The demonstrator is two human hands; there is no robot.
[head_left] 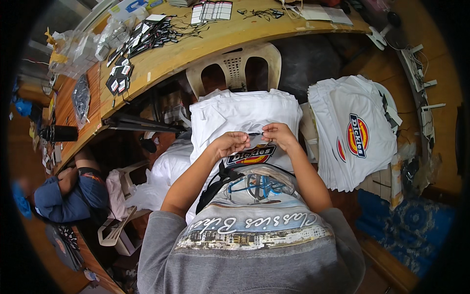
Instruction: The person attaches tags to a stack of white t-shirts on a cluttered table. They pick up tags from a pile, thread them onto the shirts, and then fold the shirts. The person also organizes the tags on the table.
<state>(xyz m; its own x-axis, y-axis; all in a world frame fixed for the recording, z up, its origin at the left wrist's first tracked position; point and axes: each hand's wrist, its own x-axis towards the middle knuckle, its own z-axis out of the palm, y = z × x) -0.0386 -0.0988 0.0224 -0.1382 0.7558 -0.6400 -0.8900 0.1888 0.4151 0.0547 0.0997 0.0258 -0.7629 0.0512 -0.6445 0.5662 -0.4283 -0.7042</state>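
Note:
My left hand [233, 143] and my right hand [277, 135] are close together over a stack of white T-shirts [215, 115]. Both hands are closed, with fingertips pinching a short, thin dark strip [255, 134] stretched between them; it looks like a cord, but its kind is too small to make out. Below the hands, a red, yellow and dark printed logo [252, 156] shows on the top shirt. To the right lies a second stack of white T-shirts [338, 110] with a similar print, and some dark tags [390, 115] rest on it.
Ahead is a wooden table [196, 51] holding a heap of black corded hang tags [142, 41], white cards [211, 12] and clear plastic bags [113, 33]. A beige plastic chair [234, 68] stands before it. Another person [73, 193] sits at the left, arms folded.

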